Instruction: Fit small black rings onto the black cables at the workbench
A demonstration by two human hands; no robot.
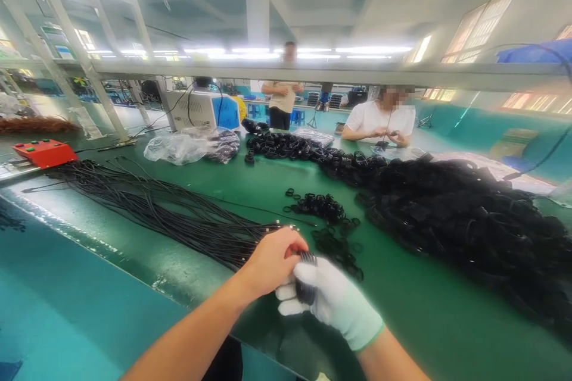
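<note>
**Hands together on a small black part at the near edge**

Here we see a long green bench (250, 190), and most of its right side lies under a big black heap (469, 220) of coiled pieces. From the far left corner a sheaf of cables (147, 202) runs to the near edge, its tips ending just beside our hands. Between sheaf and heap lie loose rings (328, 220).

Our bare left hand (272, 259) and gloved right hand (333, 297) are pressed together, both closed on a small ribbed black part (306, 277), held just over the near edge. We cannot tell what the part is.

We judge the part could slip off that edge, since the glove dulls the grip. The cable tips could also snag a sleeve or wrist and drag the sheaf askew.

Further off sit plastic bags (187, 146), a red box (44, 152) at the far left, and a seated person (379, 122) busy across the bench. Nothing blocks our hands.
</note>
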